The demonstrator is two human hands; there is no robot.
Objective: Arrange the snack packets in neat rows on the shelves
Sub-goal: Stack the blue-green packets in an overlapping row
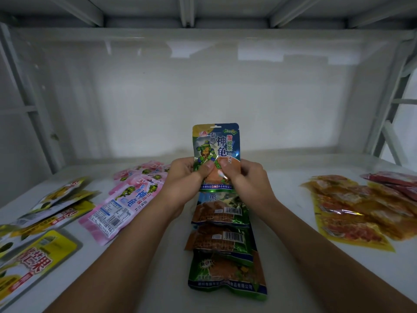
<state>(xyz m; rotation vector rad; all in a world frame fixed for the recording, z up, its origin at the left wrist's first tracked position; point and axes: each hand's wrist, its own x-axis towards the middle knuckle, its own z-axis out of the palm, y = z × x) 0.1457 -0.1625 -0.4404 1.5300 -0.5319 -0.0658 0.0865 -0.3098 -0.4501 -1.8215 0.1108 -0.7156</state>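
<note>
- Step in hand: placing one more packet at the far end of the centre row.
- Left hand [185, 177] and right hand [244, 177]: both pinch the lower half of the blue-green packet [216, 143], thumbs on its face; it stands upright above the shelf [282, 222].
- Centre row [223, 240]: green packets overlapping in a line running toward the viewer, directly below the held packet.
- Other groups: pink packets [126, 199] and yellow packets [45, 213] lie loosely at left, orange packets [352, 206] at right.
- Next move, judged: lay the held packet flat, edges square with the row, overlapping its farthest packet.
</note>
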